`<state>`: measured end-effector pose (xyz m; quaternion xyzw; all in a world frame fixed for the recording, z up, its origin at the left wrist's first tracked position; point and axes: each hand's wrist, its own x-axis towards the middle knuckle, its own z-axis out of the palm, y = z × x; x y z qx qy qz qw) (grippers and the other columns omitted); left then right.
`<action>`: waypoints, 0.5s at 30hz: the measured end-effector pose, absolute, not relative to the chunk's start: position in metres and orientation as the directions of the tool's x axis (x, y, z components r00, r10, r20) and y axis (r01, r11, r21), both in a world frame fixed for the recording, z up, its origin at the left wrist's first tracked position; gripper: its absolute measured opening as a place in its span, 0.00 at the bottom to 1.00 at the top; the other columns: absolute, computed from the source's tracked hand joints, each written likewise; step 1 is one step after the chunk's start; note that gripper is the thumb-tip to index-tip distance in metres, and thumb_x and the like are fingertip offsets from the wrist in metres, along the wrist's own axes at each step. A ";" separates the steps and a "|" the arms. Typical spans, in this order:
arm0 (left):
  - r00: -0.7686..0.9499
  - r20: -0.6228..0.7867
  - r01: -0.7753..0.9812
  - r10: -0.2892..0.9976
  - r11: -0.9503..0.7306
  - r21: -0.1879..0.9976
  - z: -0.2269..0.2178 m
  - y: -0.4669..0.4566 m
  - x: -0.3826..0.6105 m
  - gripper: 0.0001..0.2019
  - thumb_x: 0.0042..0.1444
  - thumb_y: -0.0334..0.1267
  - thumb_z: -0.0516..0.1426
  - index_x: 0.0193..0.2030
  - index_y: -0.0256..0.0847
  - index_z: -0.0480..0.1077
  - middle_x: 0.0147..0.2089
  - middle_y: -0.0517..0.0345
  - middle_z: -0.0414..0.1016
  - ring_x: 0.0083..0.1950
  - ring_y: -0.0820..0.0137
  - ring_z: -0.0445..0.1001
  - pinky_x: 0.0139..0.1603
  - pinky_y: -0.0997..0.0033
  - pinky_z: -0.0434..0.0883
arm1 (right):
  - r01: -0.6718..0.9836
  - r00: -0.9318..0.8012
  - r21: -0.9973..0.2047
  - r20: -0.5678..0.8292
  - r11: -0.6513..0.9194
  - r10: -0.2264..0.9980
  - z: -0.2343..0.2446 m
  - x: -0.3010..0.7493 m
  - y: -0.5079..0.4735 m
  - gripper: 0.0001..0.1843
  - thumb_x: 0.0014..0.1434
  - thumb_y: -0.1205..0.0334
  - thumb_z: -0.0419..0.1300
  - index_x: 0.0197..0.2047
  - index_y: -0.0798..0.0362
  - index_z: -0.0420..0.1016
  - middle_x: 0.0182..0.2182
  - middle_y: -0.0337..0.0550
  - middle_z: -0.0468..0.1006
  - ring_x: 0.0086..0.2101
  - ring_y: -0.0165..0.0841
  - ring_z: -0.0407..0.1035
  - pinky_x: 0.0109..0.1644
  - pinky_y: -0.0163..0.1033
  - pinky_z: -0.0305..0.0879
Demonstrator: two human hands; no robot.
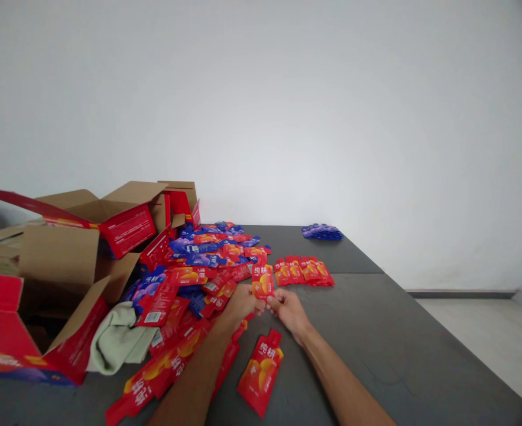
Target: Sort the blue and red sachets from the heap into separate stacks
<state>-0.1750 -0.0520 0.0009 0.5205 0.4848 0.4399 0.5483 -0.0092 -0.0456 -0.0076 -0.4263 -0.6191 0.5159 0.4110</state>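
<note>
Between my two hands a red pouch with orange fruit printed on it stands upright, front toward me. My left hand grips its lower left corner, while my right hand pinches the lower right corner. Just beyond lies an overlapping row of red pouches. Nearer to me, a single red pouch rests flat between my forearms. To the left spreads a loose heap of red and blue pouches, partly hidden by my left arm.
Opened red cardboard boxes crowd the left side, with another open box closer in. A pale green cloth lies against it. A stack of blue pouches sits at the far right of the dark table. Behind is a white wall.
</note>
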 end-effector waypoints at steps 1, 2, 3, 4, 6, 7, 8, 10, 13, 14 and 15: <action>0.141 -0.070 0.018 0.988 0.068 0.998 0.002 -0.052 -0.175 0.08 0.41 0.35 0.63 0.29 0.35 0.76 0.26 0.56 0.76 0.25 0.72 0.71 0.28 0.73 0.68 | 0.112 -0.293 -0.988 0.065 0.102 0.954 -0.008 -0.009 -0.045 0.19 0.53 0.45 0.62 0.27 0.55 0.73 0.21 0.37 0.72 0.22 0.27 0.61 0.27 0.32 0.54; 0.132 -0.052 0.013 0.990 0.051 0.999 0.003 -0.052 -0.176 0.08 0.42 0.37 0.63 0.30 0.35 0.76 0.26 0.56 0.77 0.26 0.73 0.71 0.28 0.73 0.68 | 0.119 -0.287 -0.988 0.059 0.097 0.956 -0.008 -0.008 -0.045 0.19 0.53 0.46 0.62 0.26 0.54 0.72 0.20 0.36 0.71 0.22 0.26 0.60 0.26 0.31 0.53; 0.122 -0.028 0.008 0.992 0.027 1.000 0.004 -0.052 -0.176 0.09 0.43 0.38 0.64 0.29 0.35 0.76 0.26 0.56 0.77 0.26 0.73 0.71 0.28 0.74 0.67 | 0.126 -0.283 -0.988 0.050 0.088 0.958 -0.007 -0.008 -0.045 0.18 0.53 0.46 0.62 0.25 0.54 0.72 0.19 0.36 0.70 0.21 0.26 0.59 0.26 0.31 0.53; 0.111 -0.002 0.003 0.994 0.001 1.000 0.005 -0.051 -0.176 0.10 0.43 0.40 0.65 0.29 0.35 0.75 0.26 0.57 0.76 0.25 0.73 0.71 0.28 0.75 0.66 | 0.132 -0.280 -0.988 0.040 0.080 0.959 -0.007 -0.008 -0.045 0.18 0.53 0.47 0.61 0.25 0.54 0.72 0.19 0.35 0.70 0.21 0.26 0.59 0.25 0.31 0.52; 0.093 0.031 -0.003 0.995 -0.031 1.000 0.005 -0.050 -0.175 0.11 0.44 0.42 0.65 0.28 0.35 0.74 0.24 0.57 0.76 0.24 0.74 0.70 0.27 0.75 0.65 | 0.143 -0.274 -0.987 0.030 0.072 0.961 -0.007 -0.008 -0.045 0.18 0.52 0.47 0.61 0.25 0.54 0.72 0.18 0.35 0.70 0.20 0.26 0.58 0.25 0.31 0.52; 0.080 0.035 -0.006 0.996 -0.034 0.999 0.004 -0.050 -0.174 0.12 0.44 0.42 0.65 0.27 0.35 0.74 0.24 0.57 0.75 0.24 0.74 0.70 0.26 0.75 0.65 | 0.142 -0.269 -0.987 0.034 0.075 0.963 -0.007 -0.009 -0.046 0.18 0.53 0.47 0.61 0.25 0.54 0.72 0.19 0.36 0.70 0.20 0.26 0.58 0.25 0.31 0.51; 0.055 0.032 -0.011 0.998 -0.031 0.999 0.004 -0.050 -0.172 0.12 0.44 0.43 0.66 0.28 0.35 0.73 0.24 0.57 0.75 0.23 0.74 0.70 0.26 0.75 0.65 | 0.138 -0.263 -0.987 0.042 0.080 0.964 -0.008 -0.009 -0.045 0.18 0.53 0.46 0.61 0.26 0.54 0.73 0.20 0.36 0.71 0.21 0.26 0.57 0.25 0.31 0.51; -0.030 0.018 -0.028 0.999 -0.019 0.999 0.002 -0.050 -0.169 0.13 0.44 0.41 0.66 0.31 0.36 0.71 0.27 0.57 0.77 0.25 0.72 0.73 0.27 0.74 0.68 | 0.122 -0.233 -0.988 0.062 0.092 0.970 -0.011 -0.011 -0.044 0.19 0.53 0.45 0.61 0.29 0.54 0.74 0.22 0.37 0.72 0.21 0.26 0.58 0.25 0.32 0.51; -0.132 -0.009 -0.040 0.991 0.004 0.999 -0.001 -0.050 -0.161 0.16 0.43 0.38 0.66 0.38 0.38 0.69 0.33 0.55 0.79 0.29 0.69 0.77 0.28 0.73 0.71 | 0.131 -0.155 -0.982 0.111 0.132 0.982 -0.016 -0.009 -0.039 0.21 0.53 0.43 0.61 0.36 0.54 0.76 0.24 0.38 0.74 0.23 0.28 0.61 0.26 0.32 0.55; -0.134 -0.005 -0.034 0.991 0.000 0.999 -0.002 -0.049 -0.158 0.17 0.43 0.36 0.66 0.40 0.38 0.69 0.34 0.54 0.80 0.30 0.68 0.77 0.28 0.73 0.71 | 0.154 -0.121 -0.976 0.136 0.154 0.983 -0.018 -0.008 -0.037 0.21 0.54 0.43 0.60 0.37 0.54 0.76 0.24 0.38 0.74 0.23 0.29 0.62 0.27 0.33 0.56; -0.124 0.010 -0.023 0.992 -0.013 1.000 -0.003 -0.048 -0.155 0.17 0.43 0.35 0.66 0.41 0.38 0.69 0.36 0.53 0.80 0.32 0.68 0.78 0.29 0.73 0.71 | 0.182 -0.089 -0.967 0.164 0.178 0.982 -0.020 -0.006 -0.035 0.21 0.54 0.43 0.60 0.37 0.54 0.76 0.24 0.38 0.74 0.24 0.30 0.63 0.28 0.33 0.57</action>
